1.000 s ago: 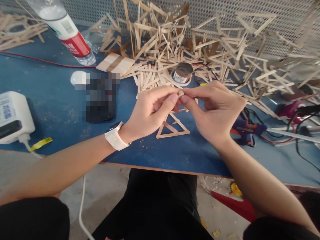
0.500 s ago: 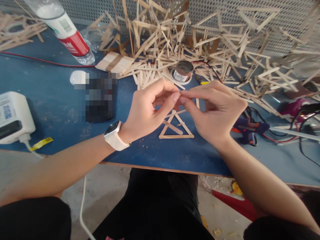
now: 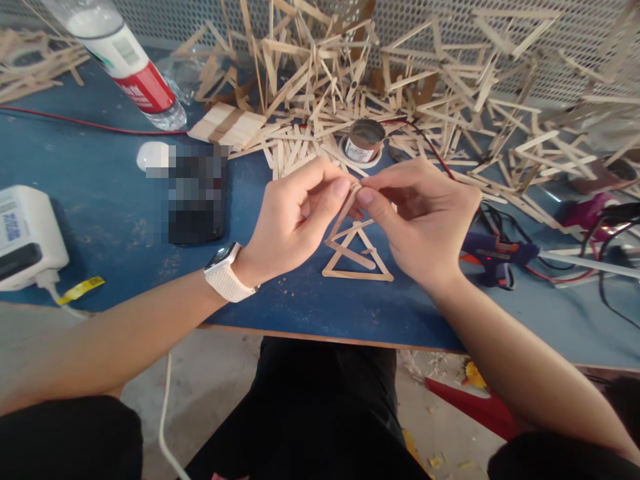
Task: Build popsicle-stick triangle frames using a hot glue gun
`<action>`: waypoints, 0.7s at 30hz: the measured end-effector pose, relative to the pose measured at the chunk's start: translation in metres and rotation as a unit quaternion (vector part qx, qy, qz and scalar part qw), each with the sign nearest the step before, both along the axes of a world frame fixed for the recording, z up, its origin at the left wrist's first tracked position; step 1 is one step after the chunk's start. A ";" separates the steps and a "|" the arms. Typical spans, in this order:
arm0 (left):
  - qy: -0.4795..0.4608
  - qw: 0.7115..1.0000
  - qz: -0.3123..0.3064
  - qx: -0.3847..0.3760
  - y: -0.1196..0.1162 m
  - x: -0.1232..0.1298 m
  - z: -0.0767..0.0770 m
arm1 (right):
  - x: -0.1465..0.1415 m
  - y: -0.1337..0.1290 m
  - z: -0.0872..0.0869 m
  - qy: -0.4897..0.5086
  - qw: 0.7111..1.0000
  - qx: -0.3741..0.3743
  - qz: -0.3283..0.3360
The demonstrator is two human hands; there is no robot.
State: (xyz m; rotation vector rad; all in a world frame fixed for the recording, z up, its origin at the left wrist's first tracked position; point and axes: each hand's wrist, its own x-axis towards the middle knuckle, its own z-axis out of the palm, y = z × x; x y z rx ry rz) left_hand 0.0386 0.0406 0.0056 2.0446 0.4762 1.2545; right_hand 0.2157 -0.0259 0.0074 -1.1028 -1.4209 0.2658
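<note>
My left hand, with a pale watch at its wrist, is closed in a pinch on craft sticks that meet at a corner. Opposite it, my right hand pinches the same corner between thumb and forefinger. From there the sticks slope down toward a triangle of craft sticks just below my hands. Whether the held sticks are joined to that triangle I cannot tell. To the right of my right hand lies a blue glue gun with a glue stick in its back.
Behind my hands stand a small brown cup and a heap of loose and joined craft sticks. A bottle, a bundle of sticks, a pixelated dark object and a white device are leftward.
The corner between my fingertips now shows, with a stick sloping down from it. My right hand has shifted slightly left, and the triangle appears slightly farther right.
</note>
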 end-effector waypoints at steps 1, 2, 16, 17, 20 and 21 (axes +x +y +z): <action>-0.003 1.000 -0.001 -0.001 0.001 0.000 -0.001 | 0.000 0.000 0.001 -0.005 1.000 0.003 -0.004; -0.005 1.000 -0.005 -0.005 0.001 -0.001 -0.002 | -0.001 -0.001 0.001 -0.009 1.000 0.005 -0.006; 0.004 0.999 -0.008 -0.034 -0.005 0.000 0.003 | 0.000 -0.001 -0.002 -0.023 1.000 0.004 -0.011; 0.006 0.999 -0.009 -0.035 -0.004 -0.001 0.003 | 0.000 0.000 -0.002 -0.020 1.000 0.008 -0.007; -0.005 0.999 -0.026 -0.039 -0.004 -0.001 0.002 | -0.001 0.000 -0.003 -0.012 1.000 0.014 0.000; -0.013 0.998 -0.034 -0.042 -0.003 -0.001 0.001 | -0.002 0.000 -0.003 -0.013 1.000 0.015 -0.001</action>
